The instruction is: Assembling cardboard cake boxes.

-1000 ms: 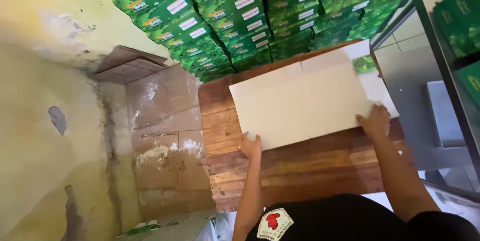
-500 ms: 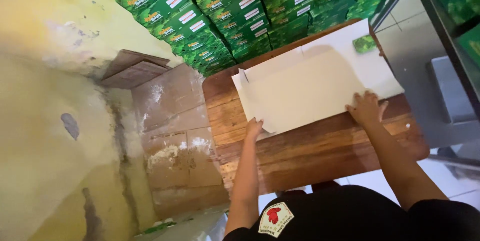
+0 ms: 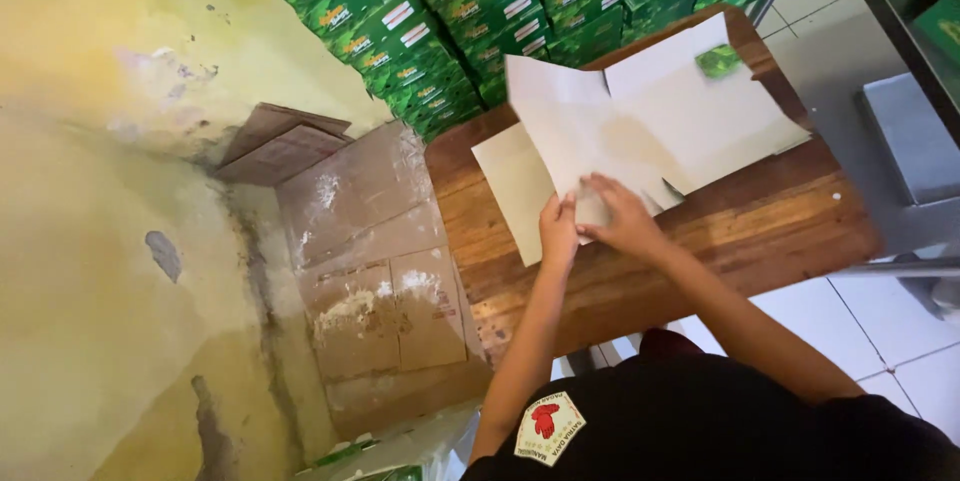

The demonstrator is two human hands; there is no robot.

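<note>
Both hands pinch the near edge of the flat white cardboard box blank [image 3: 590,141] w/ cut flaps: left hand [image 3: 558,231] closed on it, right hand [image 3: 622,221] just beside, fingers clamped on top. Blank lies just beyond the hands on the brown wooden plank table [image 3: 700,241]; best to keep grips low at the edge & lift evenly so flaps don't buckle.

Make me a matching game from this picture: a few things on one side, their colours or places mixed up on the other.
Things:
1. cartons
2. table
3. sheet
4. wall

Descriptions:
A. yellowish, stained, at the left
B. pale, under both hands
C. green, stacked at the top
D. brown wood, bearing the sheet

Pairs: 1-C, 2-D, 3-B, 4-A
</note>
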